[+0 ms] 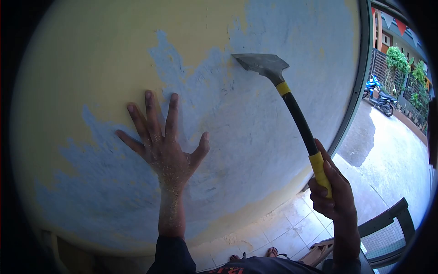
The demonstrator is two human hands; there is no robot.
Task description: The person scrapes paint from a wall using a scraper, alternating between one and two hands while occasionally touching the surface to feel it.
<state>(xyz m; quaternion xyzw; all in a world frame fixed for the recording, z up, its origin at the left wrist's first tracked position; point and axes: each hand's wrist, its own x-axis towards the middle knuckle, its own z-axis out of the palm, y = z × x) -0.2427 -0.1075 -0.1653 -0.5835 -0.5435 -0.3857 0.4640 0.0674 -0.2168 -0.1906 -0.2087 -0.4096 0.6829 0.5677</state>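
My left hand [171, 157] lies flat against the wall [114, 50] with its fingers spread, and pale flakes cling to its back and wrist. The wall carries yellow paint above and to the left, with a large bluish-grey bared patch in the middle and right. In my right hand [335, 194] is a long-handled scraper [299, 116], gripped at the yellow-wrapped end of its black handle. Its wide metal blade [262, 63] is up at the wall, close to the border between yellow and grey.
A door frame [353, 96] edges the wall at right; outside are a blue motorcycle [381, 96], plants [397, 61] and concrete ground. Below, pale debris [239, 239] lies on floor tiles [292, 214] near my feet [272, 252]. A dark-framed chair-like object [388, 228] stands at lower right.
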